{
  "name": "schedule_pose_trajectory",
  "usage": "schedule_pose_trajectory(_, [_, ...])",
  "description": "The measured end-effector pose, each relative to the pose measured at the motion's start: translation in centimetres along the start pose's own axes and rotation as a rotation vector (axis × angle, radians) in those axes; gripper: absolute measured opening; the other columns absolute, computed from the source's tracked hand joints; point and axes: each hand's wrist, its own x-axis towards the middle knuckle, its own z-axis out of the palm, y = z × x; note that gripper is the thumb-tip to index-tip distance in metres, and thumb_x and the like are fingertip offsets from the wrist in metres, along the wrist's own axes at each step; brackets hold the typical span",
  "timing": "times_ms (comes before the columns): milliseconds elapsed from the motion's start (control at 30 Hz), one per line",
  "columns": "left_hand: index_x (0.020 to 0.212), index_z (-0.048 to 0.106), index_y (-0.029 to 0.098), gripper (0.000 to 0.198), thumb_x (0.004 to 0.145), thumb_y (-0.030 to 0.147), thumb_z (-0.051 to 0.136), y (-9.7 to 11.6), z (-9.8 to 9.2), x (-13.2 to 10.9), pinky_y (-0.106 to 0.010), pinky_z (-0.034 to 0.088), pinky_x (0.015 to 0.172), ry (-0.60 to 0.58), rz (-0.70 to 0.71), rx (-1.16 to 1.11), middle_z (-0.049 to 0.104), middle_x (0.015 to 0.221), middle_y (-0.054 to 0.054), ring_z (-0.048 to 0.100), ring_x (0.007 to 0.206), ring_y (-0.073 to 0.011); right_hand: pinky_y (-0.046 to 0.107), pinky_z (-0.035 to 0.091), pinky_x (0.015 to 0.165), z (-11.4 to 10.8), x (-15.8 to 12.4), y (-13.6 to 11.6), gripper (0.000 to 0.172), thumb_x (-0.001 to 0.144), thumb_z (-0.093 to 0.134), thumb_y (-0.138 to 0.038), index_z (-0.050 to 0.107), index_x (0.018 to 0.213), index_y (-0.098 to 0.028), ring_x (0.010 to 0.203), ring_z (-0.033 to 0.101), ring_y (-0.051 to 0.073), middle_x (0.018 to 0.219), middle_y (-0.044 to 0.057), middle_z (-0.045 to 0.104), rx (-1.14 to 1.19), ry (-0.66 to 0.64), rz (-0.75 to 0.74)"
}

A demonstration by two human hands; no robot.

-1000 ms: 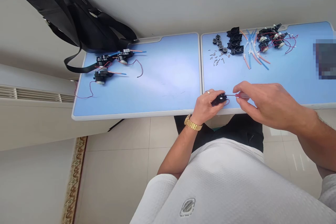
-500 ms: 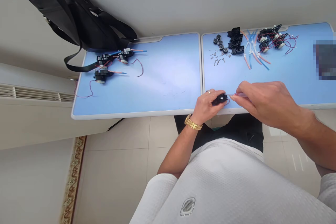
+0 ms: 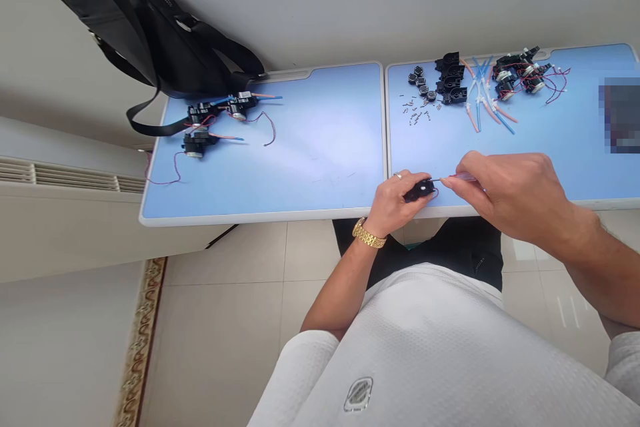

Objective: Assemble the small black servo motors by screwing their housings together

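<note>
Near the front edge of the right table, my left hand [image 3: 393, 202] pinches a small black motor assembly [image 3: 419, 189] with a white spot and a thin red wire. My right hand [image 3: 520, 190] is closed around the handle of a screwdriver [image 3: 464, 177], reddish and clear where it shows. Its thin shaft points left and meets the right side of the assembly; the tip is too small to make out. Beyond my hands lie scattered small screws [image 3: 416, 112], several round black parts [image 3: 423, 85] and a row of black plastic housings [image 3: 453, 83].
Blue and orange tubes [image 3: 483, 97] and wired black assemblies [image 3: 523, 73] lie at the back of the right table [image 3: 560, 167]. More assemblies [image 3: 200, 141] with tubes sit on the left table [image 3: 310, 153]. A black bag [image 3: 165, 40] leans against the wall.
My right hand has shifted very slightly, with the screwdriver still at the assembly. The whole view has moved a few pixels; the left hand keeps its hold.
</note>
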Motion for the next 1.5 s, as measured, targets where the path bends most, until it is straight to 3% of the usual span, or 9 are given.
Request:
schedule_pose_trajectory(100, [0.129,0.083,0.024,0.033,0.107,0.049,0.082,-0.02,-0.02,0.01,-0.032,0.059,0.078,0.001,0.004,-0.002,0.081,0.095,-0.004,0.071,0.079,-0.0168,0.036,0.023,0.057,0.11,-0.10,0.05,0.050,0.121,0.045,-0.057,0.070,0.094,-0.023,0.053,0.051,0.018,0.061,0.001,0.066,-0.038,0.002,0.004])
schedule_pose_trajectory(267, [0.130,0.083,0.025,0.033,0.107,0.050,0.082,-0.03,-0.08,0.04,-0.031,0.058,0.076,-0.001,0.006,-0.009,0.081,0.094,-0.003,0.070,0.078,-0.0156,0.034,0.040,0.066,-0.10,-0.06,-0.11,0.032,0.120,0.044,-0.033,0.073,0.115,-0.020,0.075,0.071,0.020,0.091,0.005,0.083,0.070,0.000,-0.091])
schedule_pose_trajectory(400, [0.129,0.083,0.024,0.034,0.108,0.051,0.081,-0.06,-0.11,0.04,-0.030,0.057,0.076,0.006,0.017,-0.028,0.081,0.095,-0.003,0.071,0.079,-0.0156,0.035,0.037,0.063,0.00,0.00,-0.03,0.037,0.121,0.044,-0.032,0.069,0.096,-0.023,0.066,0.062,0.018,0.079,0.002,0.077,0.060,0.006,-0.123])
schedule_pose_trajectory(567, [0.130,0.083,0.024,0.034,0.107,0.050,0.082,-0.08,-0.19,-0.02,-0.032,0.058,0.079,-0.009,-0.016,-0.032,0.081,0.096,-0.003,0.071,0.082,-0.0164,0.037,0.025,0.055,0.33,-0.05,0.08,0.056,0.122,0.045,-0.055,0.064,0.080,-0.024,0.052,0.046,0.017,0.057,0.000,0.059,-0.083,0.041,-0.073])
schedule_pose_trajectory(800, [0.128,0.083,0.023,0.032,0.105,0.047,0.085,0.09,-0.21,0.18,-0.029,0.057,0.075,0.029,0.023,-0.066,0.080,0.092,-0.001,0.068,0.076,-0.0139,0.035,0.043,0.068,0.22,-0.32,0.04,0.030,0.121,0.048,-0.031,0.074,0.118,-0.017,0.079,0.073,0.021,0.096,0.006,0.084,0.054,0.058,-0.132])
schedule_pose_trajectory(900, [0.126,0.083,0.023,0.031,0.105,0.046,0.086,0.19,-0.23,0.24,-0.028,0.056,0.074,0.030,0.017,-0.074,0.080,0.090,-0.001,0.067,0.076,-0.0136,0.034,0.044,0.069,0.13,-0.26,0.12,0.030,0.120,0.046,-0.028,0.072,0.109,-0.019,0.072,0.068,0.019,0.089,0.004,0.081,0.096,0.046,-0.156])
schedule_pose_trajectory(1100, [0.124,0.084,0.023,0.031,0.104,0.046,0.087,0.14,-0.37,0.22,-0.029,0.057,0.075,0.042,0.015,-0.088,0.080,0.091,-0.002,0.068,0.077,-0.0141,0.036,0.024,0.055,0.47,-0.16,0.35,0.054,0.122,0.046,-0.053,0.065,0.082,-0.023,0.050,0.048,0.018,0.056,-0.001,0.059,-0.083,0.094,-0.070])
schedule_pose_trajectory(1300, [0.126,0.084,0.023,0.033,0.104,0.047,0.087,0.16,-0.37,0.30,-0.029,0.056,0.074,0.038,0.015,-0.098,0.080,0.090,-0.002,0.067,0.076,-0.0141,0.034,0.047,0.072,0.72,-0.24,0.12,0.030,0.122,0.048,-0.035,0.070,0.127,-0.015,0.078,0.074,0.022,0.093,0.006,0.082,0.087,0.102,-0.138])
schedule_pose_trajectory(1500, [0.124,0.085,0.023,0.031,0.103,0.046,0.088,0.16,-0.40,0.30,-0.029,0.056,0.074,0.063,0.018,-0.125,0.080,0.089,-0.001,0.067,0.076,-0.0141,0.034,0.044,0.072,0.70,0.10,0.33,0.033,0.122,0.047,-0.033,0.068,0.098,-0.024,0.066,0.060,0.019,0.079,0.001,0.074,0.042,0.095,-0.161])
